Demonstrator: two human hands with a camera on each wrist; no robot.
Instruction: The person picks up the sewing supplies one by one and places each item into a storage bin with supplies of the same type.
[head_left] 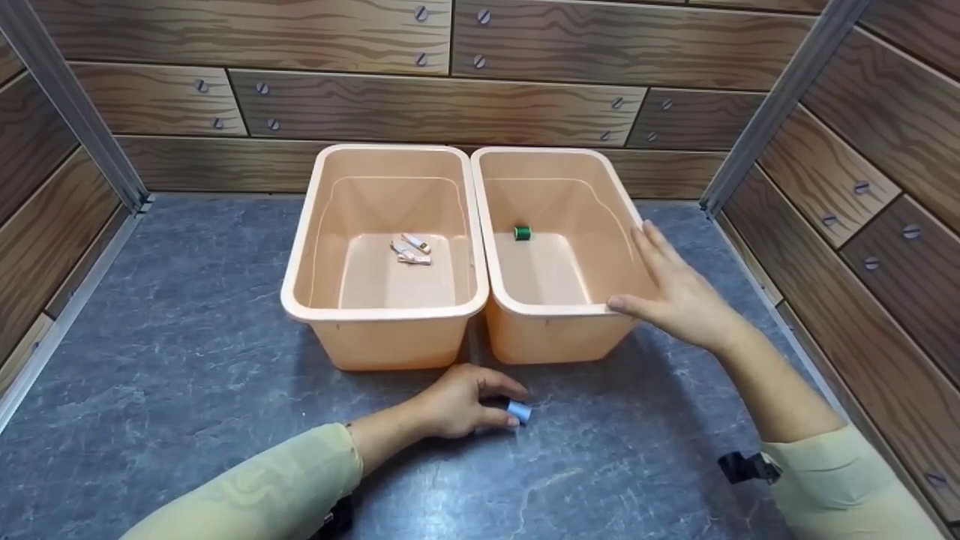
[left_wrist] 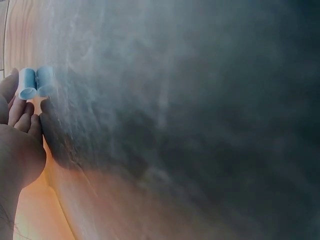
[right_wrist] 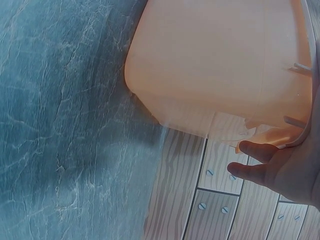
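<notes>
In the head view my left hand (head_left: pixel 469 401) is low over the table in front of the tubs. Its thumb and index finger are at either side of a small light-blue thread spool (head_left: pixel 519 412), pinching it close to the tabletop. From the left wrist, the same blue spool (left_wrist: pixel 28 84) shows its round end, with its reflection beside it. My right hand (head_left: pixel 682 300) rests at the near right corner of the right peach tub (head_left: pixel 555 310), thumb on the front rim and fingers fairly straight along the side rim. Inside that tub lies a green thread spool (head_left: pixel 522 233).
A matching left tub (head_left: pixel 386 313) stands against the right one, with a few small pale clip-like pieces (head_left: pixel 412 250) on its floor. Wood-patterned walls (head_left: pixel 435 105) enclose the grey marbled table (head_left: pixel 202 315) at the back and both sides.
</notes>
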